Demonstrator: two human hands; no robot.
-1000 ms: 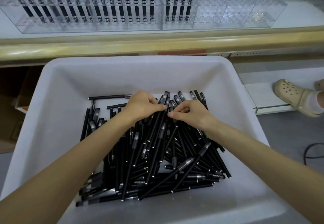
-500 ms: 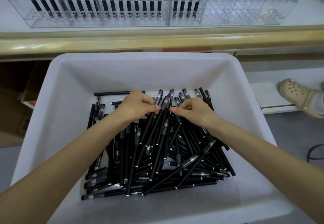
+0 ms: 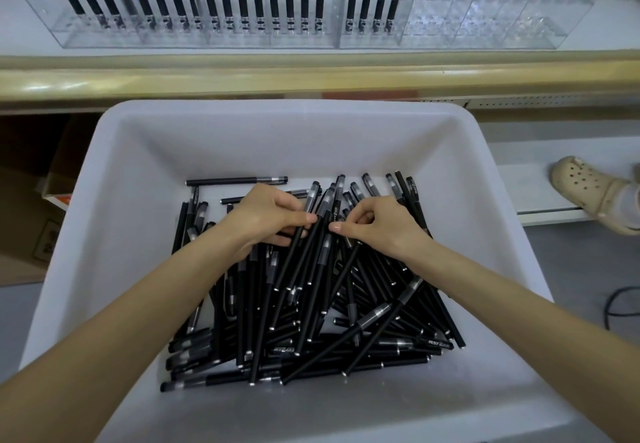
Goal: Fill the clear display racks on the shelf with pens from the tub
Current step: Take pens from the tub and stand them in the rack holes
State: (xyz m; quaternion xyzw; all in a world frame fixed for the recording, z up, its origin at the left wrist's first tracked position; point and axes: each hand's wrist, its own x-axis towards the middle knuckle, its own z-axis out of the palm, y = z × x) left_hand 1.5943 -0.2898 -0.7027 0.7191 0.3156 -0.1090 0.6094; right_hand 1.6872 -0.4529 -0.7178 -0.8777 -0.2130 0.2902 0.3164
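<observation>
The shelf [image 3: 311,75] runs left to right across the far side, and the clear display racks [image 3: 485,23] stand on it. Their left and middle slots hold upright pens; the right-hand compartments are bare. So the open slots lie far and to the right, probably closer to the right hand.

Just near of the shelf edge sits the white tub [image 3: 114,200], with a grey floor [image 3: 571,269] to its right. The heap of black pens [image 3: 311,321] fills its middle, most with their long axis running near to far.

Both hands work at the heap's far end, almost touching. The left hand [image 3: 263,214] has its fingers curled round a small bunch. The right hand [image 3: 381,224] pinches at a pen beside it.
</observation>
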